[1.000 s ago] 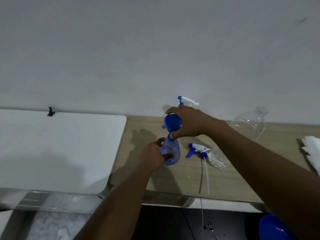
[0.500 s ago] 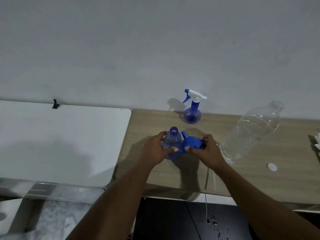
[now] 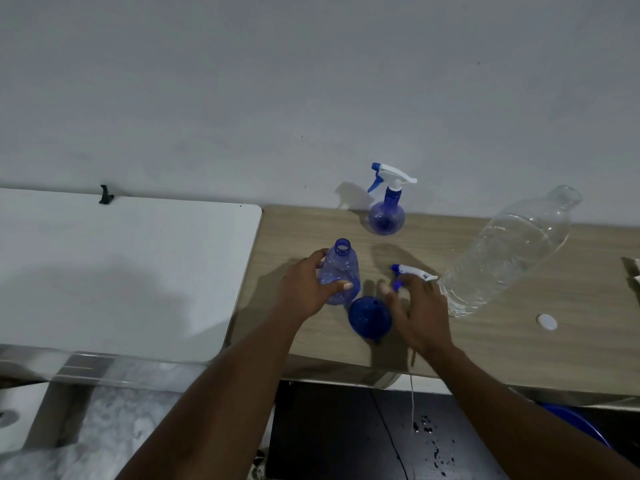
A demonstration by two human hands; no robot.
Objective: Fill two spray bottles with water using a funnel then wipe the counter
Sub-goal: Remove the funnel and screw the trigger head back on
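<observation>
An uncapped translucent blue spray bottle (image 3: 338, 271) stands on the wooden counter (image 3: 519, 344), and my left hand (image 3: 304, 289) grips its side. A blue funnel (image 3: 369, 318) rests on the counter just right of it, touched by neither hand. My right hand (image 3: 420, 313) hovers with spread fingers over the loose white-and-blue spray head (image 3: 414, 273), its fingertips at the trigger. The head's thin tube (image 3: 412, 393) hangs over the counter's front edge. A second blue spray bottle (image 3: 386, 216) with its head fitted stands by the wall.
A large clear uncapped water bottle (image 3: 509, 251) stands at the right, its white cap (image 3: 547, 322) lying near the front. A white tabletop (image 3: 121, 271) adjoins the counter on the left. A blue basin (image 3: 581, 424) sits below at the right, and white paper (image 3: 635, 271) shows at the right edge.
My right hand lifted the funnel off the bottle's neck, set it on the counter and moved right to the loose spray head. My left hand kept its grip on the bottle.
</observation>
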